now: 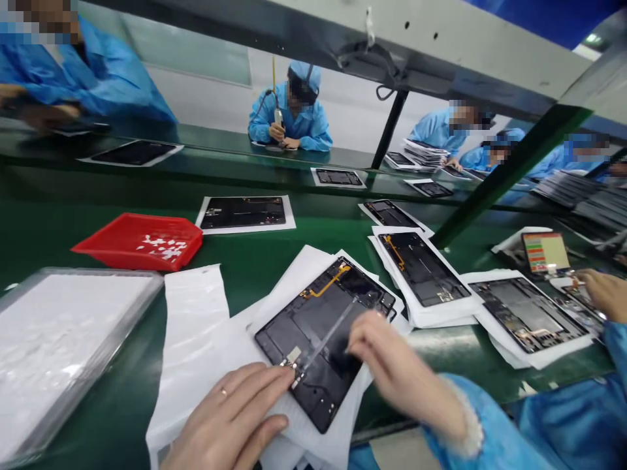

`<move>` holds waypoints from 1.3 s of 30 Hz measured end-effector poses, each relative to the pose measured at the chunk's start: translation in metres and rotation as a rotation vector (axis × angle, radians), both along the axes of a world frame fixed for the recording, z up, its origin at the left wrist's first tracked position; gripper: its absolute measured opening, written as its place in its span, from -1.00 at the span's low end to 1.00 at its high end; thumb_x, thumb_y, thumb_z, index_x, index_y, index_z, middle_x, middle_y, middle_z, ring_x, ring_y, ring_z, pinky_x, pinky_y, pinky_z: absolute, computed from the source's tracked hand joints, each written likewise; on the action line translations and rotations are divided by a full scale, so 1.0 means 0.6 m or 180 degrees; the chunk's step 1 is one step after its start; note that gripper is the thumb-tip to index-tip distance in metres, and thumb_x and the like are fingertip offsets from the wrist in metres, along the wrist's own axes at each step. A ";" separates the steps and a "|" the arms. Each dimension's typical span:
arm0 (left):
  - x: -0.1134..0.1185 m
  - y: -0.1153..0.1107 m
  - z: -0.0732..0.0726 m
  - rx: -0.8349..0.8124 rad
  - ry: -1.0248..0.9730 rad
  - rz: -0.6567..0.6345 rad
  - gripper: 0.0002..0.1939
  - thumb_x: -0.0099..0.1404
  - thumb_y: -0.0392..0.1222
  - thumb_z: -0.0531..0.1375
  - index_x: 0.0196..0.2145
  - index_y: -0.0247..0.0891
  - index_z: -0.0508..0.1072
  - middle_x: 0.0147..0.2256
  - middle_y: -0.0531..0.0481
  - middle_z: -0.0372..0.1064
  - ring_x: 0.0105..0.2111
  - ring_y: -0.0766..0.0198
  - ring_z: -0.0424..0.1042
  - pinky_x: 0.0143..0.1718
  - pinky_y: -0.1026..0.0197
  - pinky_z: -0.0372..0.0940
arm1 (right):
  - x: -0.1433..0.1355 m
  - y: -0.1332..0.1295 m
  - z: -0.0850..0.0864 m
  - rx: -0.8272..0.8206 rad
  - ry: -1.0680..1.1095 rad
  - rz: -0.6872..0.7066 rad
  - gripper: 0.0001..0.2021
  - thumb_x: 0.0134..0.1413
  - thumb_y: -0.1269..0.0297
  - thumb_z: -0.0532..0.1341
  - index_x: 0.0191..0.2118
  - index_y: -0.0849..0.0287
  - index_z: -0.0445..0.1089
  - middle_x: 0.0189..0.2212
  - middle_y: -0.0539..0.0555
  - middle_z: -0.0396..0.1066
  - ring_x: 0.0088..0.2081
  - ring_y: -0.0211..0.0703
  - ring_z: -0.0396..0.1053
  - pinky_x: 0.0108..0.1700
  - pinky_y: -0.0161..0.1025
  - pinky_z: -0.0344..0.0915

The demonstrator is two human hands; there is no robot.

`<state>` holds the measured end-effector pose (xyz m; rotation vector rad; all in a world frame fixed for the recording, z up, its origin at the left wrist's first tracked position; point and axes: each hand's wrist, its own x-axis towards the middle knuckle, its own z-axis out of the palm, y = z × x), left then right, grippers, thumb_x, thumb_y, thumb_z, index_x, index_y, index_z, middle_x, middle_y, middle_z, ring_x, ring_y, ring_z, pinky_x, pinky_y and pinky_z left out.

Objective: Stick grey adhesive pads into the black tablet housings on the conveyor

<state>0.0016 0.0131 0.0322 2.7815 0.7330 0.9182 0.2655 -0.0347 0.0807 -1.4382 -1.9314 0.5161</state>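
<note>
A black tablet back housing [337, 365] lies aslant on white paper sheets [215, 352] in front of me. An orange flex cable [327, 284] runs near its far edge, and a pale translucent strip [327, 336] crosses its middle. My left hand [235, 418] lies flat with fingers stretched, fingertips touching the housing's lower left edge by small metal parts. Over the housing's right side is my right hand [392, 365], slightly blurred, its fingers curled into a pinch. Anything between those fingertips is too small or hidden to make out.
A red scoop-shaped tray [122, 251] holds small white pieces. At left sits a clear plastic tray [83, 339] with a white surface. More housings [424, 267] on paper stand right and behind. A co-worker's hand [607, 294] works at far right; a green post [509, 176] slants nearby.
</note>
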 end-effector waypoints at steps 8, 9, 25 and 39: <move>0.013 0.011 -0.022 0.0305 0.0620 -0.0124 -0.68 0.35 -0.01 0.10 0.01 -0.08 0.42 0.01 0.06 0.40 -0.05 0.17 0.43 -0.13 0.21 0.41 | 0.156 0.058 -0.015 -0.0719 -0.1603 -0.0009 -0.81 0.19 0.43 0.05 -0.44 0.17 0.30 -0.40 0.09 0.34 -0.21 -0.07 0.19 -0.11 -0.12 0.17; 0.013 0.010 -0.022 0.0296 0.0614 -0.0122 -0.68 0.35 -0.01 0.10 0.00 -0.08 0.43 0.01 0.06 0.40 -0.04 0.17 0.43 -0.12 0.22 0.41 | 0.153 0.060 -0.018 -0.0770 -0.1706 0.0047 -0.81 0.19 0.43 0.06 -0.43 0.18 0.32 -0.39 0.10 0.34 -0.21 -0.07 0.19 -0.11 -0.13 0.17; 0.008 0.022 -0.017 0.0434 0.0572 -0.0309 -0.70 0.38 -0.16 0.02 -0.02 -0.12 0.44 0.00 0.09 0.41 -0.05 0.27 0.44 -0.08 0.32 0.39 | 0.093 0.054 -0.014 -0.0073 -0.3446 -0.0369 -0.91 0.08 0.41 0.24 -0.43 0.25 0.39 -0.44 0.16 0.42 -0.26 -0.03 0.33 -0.28 -0.18 0.15; -0.002 0.042 -0.041 0.0618 0.0280 -0.0504 -0.66 0.35 -0.33 -0.02 -0.07 -0.11 0.46 -0.05 0.08 0.46 -0.06 0.33 0.45 -0.03 0.40 0.34 | 0.198 0.103 -0.040 -0.1096 -0.0830 -0.1083 -0.77 0.10 0.15 0.11 -0.44 0.14 0.38 -0.46 0.03 0.44 -0.39 -0.16 0.37 -0.30 -0.26 0.23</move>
